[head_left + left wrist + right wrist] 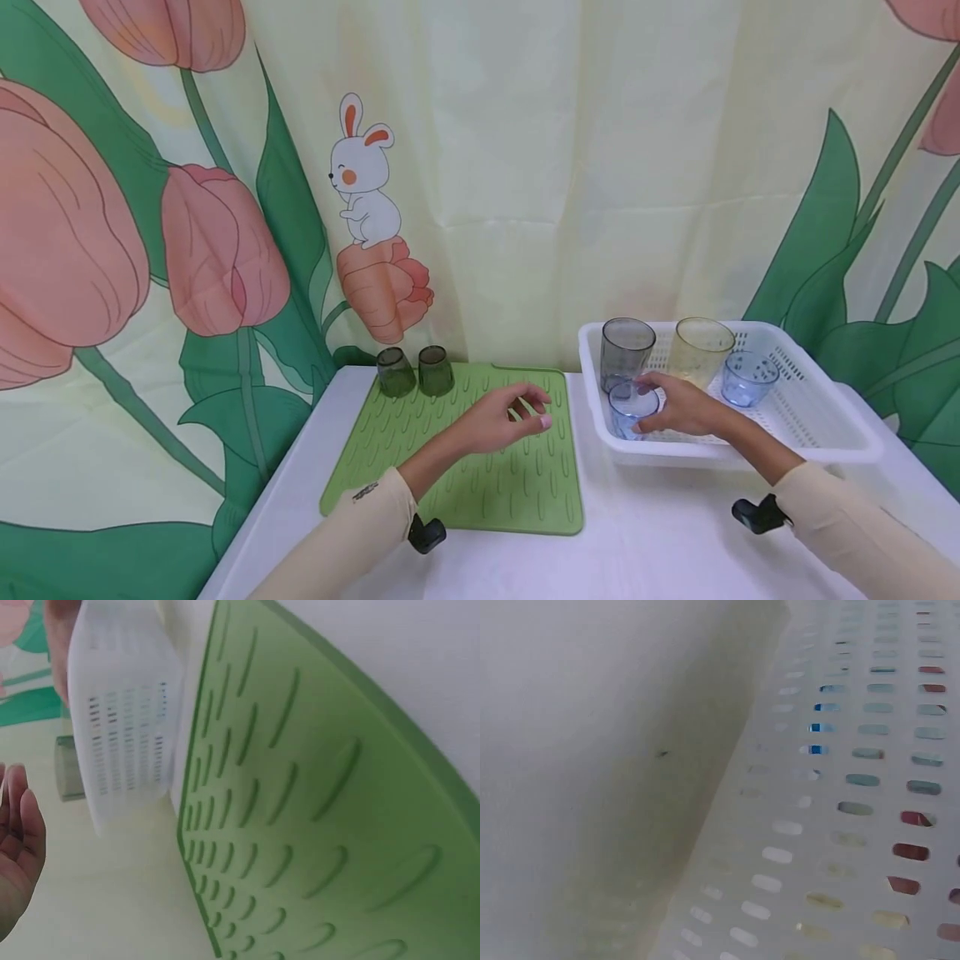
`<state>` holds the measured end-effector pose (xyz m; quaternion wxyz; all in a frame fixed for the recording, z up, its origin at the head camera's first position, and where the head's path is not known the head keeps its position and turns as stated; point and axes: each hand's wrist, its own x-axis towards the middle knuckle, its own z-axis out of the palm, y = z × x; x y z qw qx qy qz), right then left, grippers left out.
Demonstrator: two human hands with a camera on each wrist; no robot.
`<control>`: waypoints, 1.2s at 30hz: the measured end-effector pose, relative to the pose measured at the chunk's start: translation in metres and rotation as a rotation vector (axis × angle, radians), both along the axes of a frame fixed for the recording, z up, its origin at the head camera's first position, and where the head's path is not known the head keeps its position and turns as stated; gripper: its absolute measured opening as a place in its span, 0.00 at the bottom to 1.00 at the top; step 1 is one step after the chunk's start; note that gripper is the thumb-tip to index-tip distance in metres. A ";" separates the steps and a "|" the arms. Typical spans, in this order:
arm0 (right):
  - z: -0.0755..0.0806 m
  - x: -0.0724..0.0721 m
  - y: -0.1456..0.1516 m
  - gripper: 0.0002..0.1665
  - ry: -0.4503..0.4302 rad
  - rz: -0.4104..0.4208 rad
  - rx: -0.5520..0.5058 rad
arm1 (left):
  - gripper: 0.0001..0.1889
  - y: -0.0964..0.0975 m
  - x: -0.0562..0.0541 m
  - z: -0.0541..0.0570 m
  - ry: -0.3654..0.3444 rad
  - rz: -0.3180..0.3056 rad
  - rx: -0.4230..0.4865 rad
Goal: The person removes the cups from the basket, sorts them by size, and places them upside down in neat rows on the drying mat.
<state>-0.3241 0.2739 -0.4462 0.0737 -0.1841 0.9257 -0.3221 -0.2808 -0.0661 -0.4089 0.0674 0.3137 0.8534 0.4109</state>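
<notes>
My right hand (684, 406) reaches into the white basket (738, 457) and grips a small light-blue glass (627, 417) between thumb and fingers, at the front left corner. Behind that glass stands a tall grey glass (626, 354); a yellowish glass (699, 346) and a second blue glass (748, 381) stand farther right. Over the green ridged mat (495, 508) hovers my left hand (506, 419), fingers loosely bent, holding nothing. Two small dark glasses (395, 375) sit at the mat's far left corner. The right wrist view shows just the basket's slotted wall (885, 825).
A white-covered table (652, 533) carries mat and basket, which stand side by side with a narrow gap. A printed curtain (510, 167) hangs directly behind them. The basket's raised rim surrounds the glasses inside.
</notes>
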 end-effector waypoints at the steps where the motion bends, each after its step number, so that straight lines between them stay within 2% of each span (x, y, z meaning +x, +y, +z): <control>1: 0.001 0.001 0.001 0.53 0.005 -0.006 -0.011 | 0.17 0.003 -0.002 0.002 0.003 -0.006 0.003; 8: 0.018 0.011 0.004 0.49 0.036 -0.029 -0.136 | 0.17 0.017 -0.010 0.011 0.013 -0.019 0.022; 17: 0.041 0.036 -0.003 0.51 0.034 -0.062 -0.312 | 0.28 0.024 -0.011 0.015 -0.028 0.046 0.055; 22: 0.053 0.053 -0.014 0.50 0.056 -0.051 -0.369 | 0.35 0.026 -0.010 0.018 0.012 0.038 0.071; 29: 0.063 0.074 -0.035 0.50 0.076 0.022 -0.425 | 0.41 0.029 0.001 0.027 0.038 -0.005 0.100; 36: 0.069 0.089 -0.049 0.50 0.040 0.085 -0.448 | 0.43 0.033 0.009 0.030 0.076 -0.123 0.117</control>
